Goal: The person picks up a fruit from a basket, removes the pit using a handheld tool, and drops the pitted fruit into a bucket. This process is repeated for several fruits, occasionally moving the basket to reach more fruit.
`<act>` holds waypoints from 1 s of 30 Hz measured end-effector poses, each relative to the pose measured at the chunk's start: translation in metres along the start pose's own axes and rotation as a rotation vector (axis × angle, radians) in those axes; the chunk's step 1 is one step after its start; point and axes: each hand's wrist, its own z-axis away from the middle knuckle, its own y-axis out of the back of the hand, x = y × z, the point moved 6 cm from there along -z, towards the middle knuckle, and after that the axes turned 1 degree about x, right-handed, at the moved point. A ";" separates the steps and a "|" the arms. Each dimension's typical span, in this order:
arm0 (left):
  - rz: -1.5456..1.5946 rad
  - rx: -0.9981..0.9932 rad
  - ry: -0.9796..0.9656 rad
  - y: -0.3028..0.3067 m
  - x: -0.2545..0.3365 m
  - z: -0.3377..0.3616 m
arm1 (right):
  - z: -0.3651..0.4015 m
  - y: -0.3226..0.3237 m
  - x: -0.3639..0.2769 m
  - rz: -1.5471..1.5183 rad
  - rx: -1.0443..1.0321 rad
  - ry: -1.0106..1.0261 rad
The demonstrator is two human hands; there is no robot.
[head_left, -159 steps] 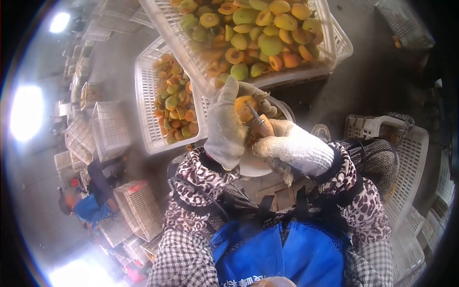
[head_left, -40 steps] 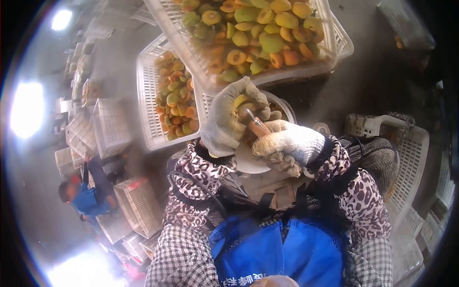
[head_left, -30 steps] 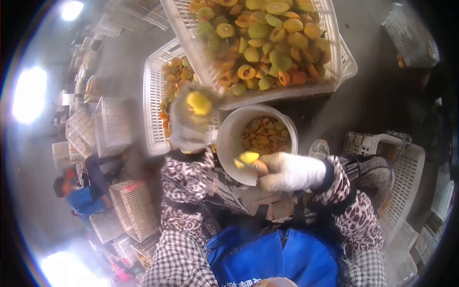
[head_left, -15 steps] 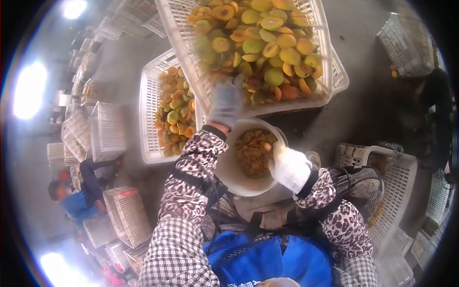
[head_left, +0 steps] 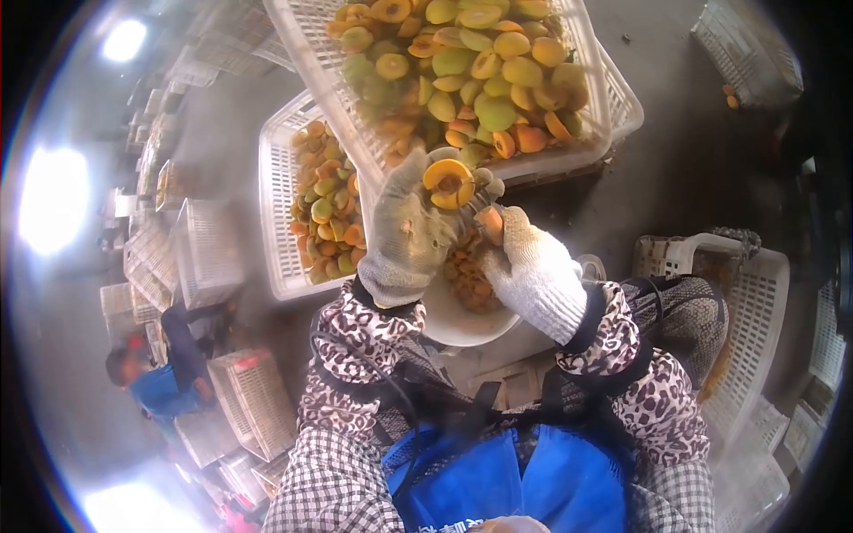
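Observation:
My left hand (head_left: 404,235), in a soiled grey glove, is cupped around an apricot half (head_left: 449,184). Its orange cut face points up, with a dark hollow in the middle. Close beside it, my right hand (head_left: 535,271) wears a white knit glove and is closed on a short orange-brown piece (head_left: 488,224), whose kind I cannot make out. Both hands are above a white bucket (head_left: 458,330) with orange fruit pieces (head_left: 473,282) inside, partly hidden by the gloves. Just beyond stands a white crate (head_left: 346,147) heaped with yellow-green apricot halves (head_left: 498,111).
Another crate (head_left: 271,204) of fruit stands at the left, partly beneath the heaped one. A white basket (head_left: 755,329) is beside my right knee. Stacked crates (head_left: 249,400) and a person in blue (head_left: 164,391) are farther left.
My left hand has come back from the heaped crate with an apricot half in it. My right hand has moved up slightly to meet it above the bucket.

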 end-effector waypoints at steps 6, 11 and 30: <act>-0.092 0.180 0.008 -0.012 -0.006 0.013 | -0.002 0.001 -0.006 -0.016 -0.061 -0.062; -0.203 0.137 -0.089 -0.012 -0.006 0.014 | -0.003 -0.005 -0.006 0.027 -0.060 -0.003; -0.329 0.323 -0.155 -0.001 -0.016 0.021 | -0.005 -0.027 0.016 -0.172 -0.152 -0.041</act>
